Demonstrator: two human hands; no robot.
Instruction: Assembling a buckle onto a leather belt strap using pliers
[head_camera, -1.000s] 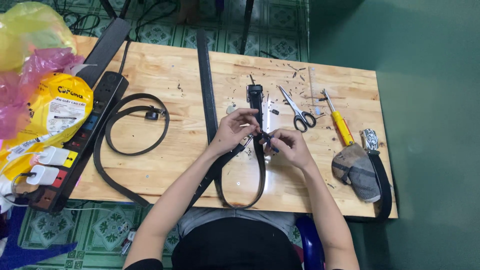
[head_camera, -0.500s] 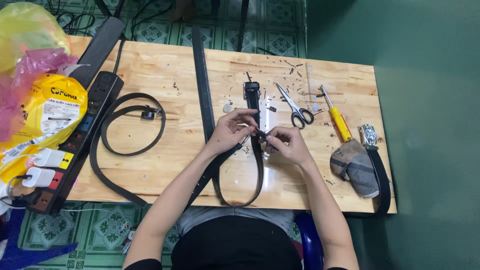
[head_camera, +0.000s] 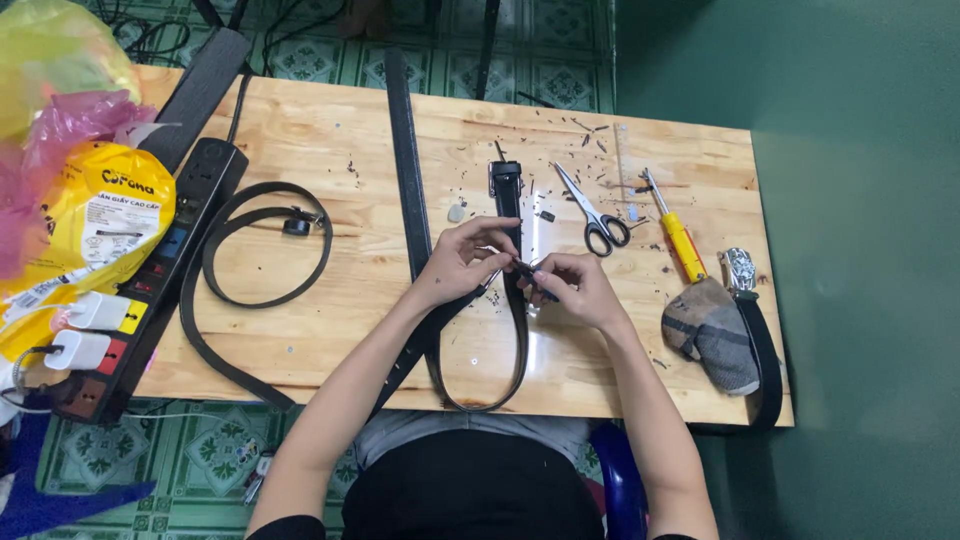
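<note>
A black leather belt (head_camera: 518, 345) lies in a loop near the front middle of the wooden table (head_camera: 330, 130), its buckle end (head_camera: 505, 180) pointing away from me. My left hand (head_camera: 462, 262) pinches the strap from the left. My right hand (head_camera: 572, 288) grips the same strap from the right, fingertips almost touching the left hand's. Whether a small tool sits between the fingers is hard to tell.
A second black belt (head_camera: 250, 255) coils at the left, a long strap (head_camera: 405, 150) runs up the middle. Scissors (head_camera: 592, 210), a yellow-handled screwdriver (head_camera: 675, 235), a cloth (head_camera: 712, 330) and a silver-buckled belt (head_camera: 755, 330) lie right. A power strip (head_camera: 150, 280) and plastic bags (head_camera: 70, 150) sit left.
Both hands stay on the belt at the same spot; the fingers have shifted only slightly. The camera view has drifted a little.
</note>
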